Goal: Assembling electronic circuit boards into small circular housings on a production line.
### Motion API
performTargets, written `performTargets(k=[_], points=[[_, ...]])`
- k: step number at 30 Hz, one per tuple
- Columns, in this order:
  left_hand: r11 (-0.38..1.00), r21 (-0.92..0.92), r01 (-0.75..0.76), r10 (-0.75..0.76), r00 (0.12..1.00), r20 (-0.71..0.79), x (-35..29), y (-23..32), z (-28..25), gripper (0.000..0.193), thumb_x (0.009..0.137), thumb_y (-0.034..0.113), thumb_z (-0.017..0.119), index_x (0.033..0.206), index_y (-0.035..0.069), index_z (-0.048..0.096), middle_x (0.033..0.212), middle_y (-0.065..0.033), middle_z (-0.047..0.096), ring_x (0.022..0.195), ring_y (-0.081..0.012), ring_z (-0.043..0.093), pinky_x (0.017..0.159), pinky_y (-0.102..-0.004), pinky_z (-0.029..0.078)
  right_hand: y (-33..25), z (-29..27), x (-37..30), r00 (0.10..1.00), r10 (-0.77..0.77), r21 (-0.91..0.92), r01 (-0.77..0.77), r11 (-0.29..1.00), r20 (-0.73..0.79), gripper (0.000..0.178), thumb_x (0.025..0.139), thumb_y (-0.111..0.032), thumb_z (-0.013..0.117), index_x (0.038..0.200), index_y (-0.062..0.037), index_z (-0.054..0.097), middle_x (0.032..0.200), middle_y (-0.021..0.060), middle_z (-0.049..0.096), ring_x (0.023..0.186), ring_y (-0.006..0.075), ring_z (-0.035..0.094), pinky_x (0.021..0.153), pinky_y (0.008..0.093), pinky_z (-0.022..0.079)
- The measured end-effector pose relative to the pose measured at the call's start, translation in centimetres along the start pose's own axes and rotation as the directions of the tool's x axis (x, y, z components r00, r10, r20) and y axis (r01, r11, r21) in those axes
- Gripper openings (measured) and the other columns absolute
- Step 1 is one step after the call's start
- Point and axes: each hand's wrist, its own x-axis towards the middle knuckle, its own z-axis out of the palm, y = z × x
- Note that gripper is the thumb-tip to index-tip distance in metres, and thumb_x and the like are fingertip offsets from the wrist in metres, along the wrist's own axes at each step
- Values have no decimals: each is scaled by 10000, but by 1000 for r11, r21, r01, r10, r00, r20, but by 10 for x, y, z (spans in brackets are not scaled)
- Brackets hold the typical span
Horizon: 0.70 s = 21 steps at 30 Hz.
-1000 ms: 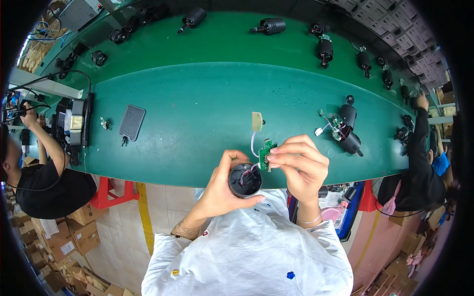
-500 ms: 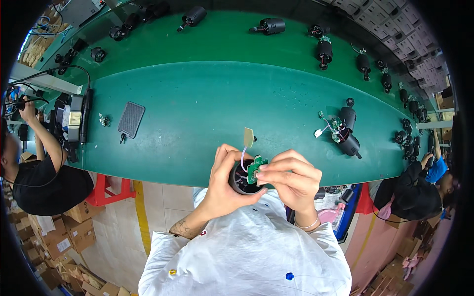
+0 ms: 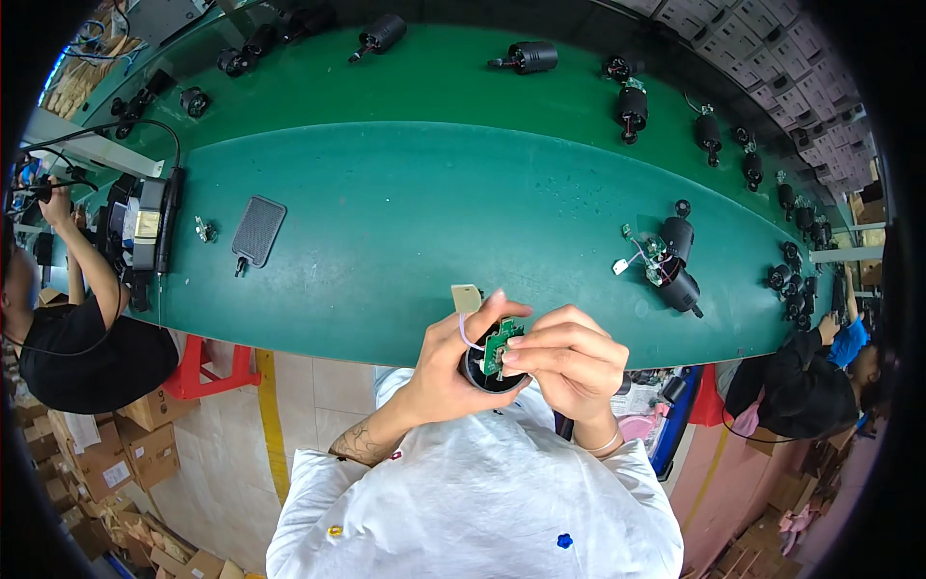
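My left hand (image 3: 446,365) is closed round a black cylindrical housing (image 3: 497,386), its open mouth facing up at the table's near edge. Between the thumb and fingers of my right hand (image 3: 577,361) is a green circuit board (image 3: 497,349), tilted at the mouth with its lower part inside the rim. A light purple wire runs from the housing to a small beige plate (image 3: 465,297), which stands up beside my left fingers. My fingers hide part of the board and the housing wall.
On the green table (image 3: 338,309), a grey mesh-faced panel (image 3: 259,232) and a small circuit part (image 3: 204,230) lie to the left. An opened black housing (image 3: 679,289) with wired boards lies to the right. More black units (image 3: 531,57) line the far strip. Co-workers sit at both sides.
The green board has gone slightly lower into the housing. The beige plate has swung left and down, and my left index finger has lifted toward the board.
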Motion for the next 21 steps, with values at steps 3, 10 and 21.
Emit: performTargets(k=[3,10,21], points=[[991,31,-127,128,991,-49,0,-5,-1,921,591,-13,777,1427,124,416,1086,-125,663,817,-224,614,693,-309,510,-3,-1,1,1000,-4,-54,5,999,14,180,666,56,672,817,-12,742,888,77,696,746,183,592,677,284,528],[879,338,-336,333,941,69,9,-6,-13,1103,638,10,788,1523,249,174,1059,-144,642,860,-230,612,699,-324,520,-9,0,5,997,-34,-152,44,987,63,170,667,63,657,808,-4,725,877,70,688,730,187,575,655,280,515],[883,363,-296,336,940,-51,9,-6,-7,1016,626,27,805,1475,71,249,974,-122,647,841,-215,612,677,-302,510,-15,0,15,978,13,-164,22,986,210,162,667,75,645,808,11,693,857,56,679,674,181,531,614,262,468]])
